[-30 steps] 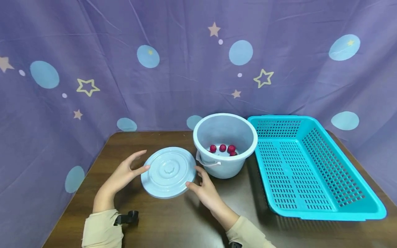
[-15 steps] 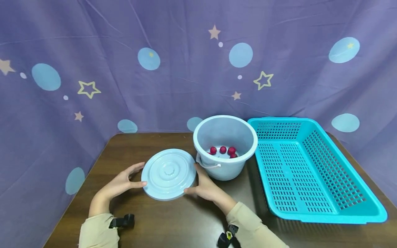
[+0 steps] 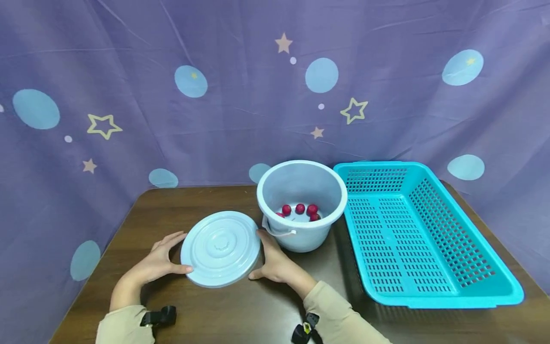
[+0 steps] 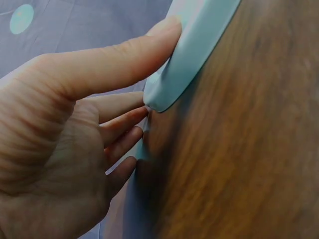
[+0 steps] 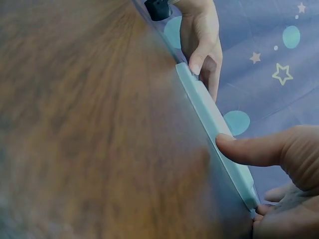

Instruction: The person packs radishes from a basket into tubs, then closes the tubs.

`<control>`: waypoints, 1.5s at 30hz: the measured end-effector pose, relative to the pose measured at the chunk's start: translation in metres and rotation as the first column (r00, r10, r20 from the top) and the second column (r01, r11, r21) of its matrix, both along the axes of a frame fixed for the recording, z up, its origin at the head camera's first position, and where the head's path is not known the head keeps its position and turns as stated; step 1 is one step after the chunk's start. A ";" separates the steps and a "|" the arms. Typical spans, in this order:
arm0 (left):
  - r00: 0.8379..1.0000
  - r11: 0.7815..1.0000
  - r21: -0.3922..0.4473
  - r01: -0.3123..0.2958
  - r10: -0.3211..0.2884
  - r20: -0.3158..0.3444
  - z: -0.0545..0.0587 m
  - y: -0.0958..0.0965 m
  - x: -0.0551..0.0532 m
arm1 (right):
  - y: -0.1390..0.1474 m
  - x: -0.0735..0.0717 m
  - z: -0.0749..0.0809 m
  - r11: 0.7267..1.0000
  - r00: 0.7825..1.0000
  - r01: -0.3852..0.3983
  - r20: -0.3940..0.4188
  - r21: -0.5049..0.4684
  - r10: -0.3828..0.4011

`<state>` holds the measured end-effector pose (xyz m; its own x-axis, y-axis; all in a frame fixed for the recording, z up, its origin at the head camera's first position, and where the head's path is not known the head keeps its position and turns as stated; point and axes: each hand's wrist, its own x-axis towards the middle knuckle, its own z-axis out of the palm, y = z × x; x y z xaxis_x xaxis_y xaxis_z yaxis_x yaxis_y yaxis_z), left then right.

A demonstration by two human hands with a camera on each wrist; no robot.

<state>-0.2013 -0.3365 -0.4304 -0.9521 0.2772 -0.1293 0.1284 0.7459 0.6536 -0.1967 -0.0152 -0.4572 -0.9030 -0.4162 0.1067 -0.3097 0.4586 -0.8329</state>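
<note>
A round pale-blue bucket lid (image 3: 221, 244) with ridged rings lies between my two hands, close over the table. My left hand (image 3: 152, 263) holds its left edge; in the left wrist view the thumb (image 4: 129, 59) presses on the rim and the fingertips sit at its edge. On the opposite side my right hand (image 3: 277, 263) grips the rim, its thumb (image 5: 244, 149) against the lid's side in the right wrist view and its other fingers partly hidden near the lower edge. Just behind the right hand stands a pale-blue bucket (image 3: 307, 238) with several small red balls (image 3: 300, 209) at its bottom.
A turquoise perforated basket (image 3: 406, 301) occupies the right side of the brown table (image 3: 223, 315), close beside the bucket. The bucket's handle (image 3: 279, 233) hangs down its front. Behind everything hangs a purple curtain (image 3: 240, 129) with stars and dots.
Both hands have closed in on the lid's edges, the left fingers coming down to the rim. The lid has shifted slightly toward the person and looks a little larger. The head view has turned slightly right.
</note>
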 end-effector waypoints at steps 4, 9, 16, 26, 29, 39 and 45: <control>1.000 1.000 -0.003 -0.013 0.013 0.007 0.001 -0.006 0.003 | -0.005 0.001 0.001 1.000 1.000 0.003 -0.003 0.011 -0.003; 1.000 1.000 0.003 -0.020 0.020 0.001 0.001 -0.009 0.002 | -0.011 -0.002 0.003 0.999 1.000 0.022 -0.023 0.042 -0.021; 1.000 1.000 -0.022 0.000 0.000 0.002 -0.001 -0.009 0.005 | -0.014 -0.005 0.007 0.994 0.996 0.022 -0.085 0.103 -0.013; 1.000 1.000 -0.007 0.015 -0.015 -0.019 -0.002 -0.010 0.007 | -0.015 -0.007 -0.002 0.994 0.989 0.057 -0.140 0.096 -0.043; 1.000 1.000 -0.004 0.009 -0.009 -0.018 -0.003 -0.009 0.007 | -0.016 -0.007 -0.004 0.994 0.989 0.079 -0.131 0.074 -0.068; 1.000 1.000 0.006 0.000 0.000 0.010 -0.004 -0.010 0.009 | -0.014 -0.004 -0.004 0.994 0.994 0.108 -0.025 -0.007 -0.108; 1.000 0.999 0.037 0.002 -0.003 0.012 -0.006 -0.014 0.011 | -0.013 -0.003 0.000 0.996 0.995 0.086 -0.051 -0.012 -0.087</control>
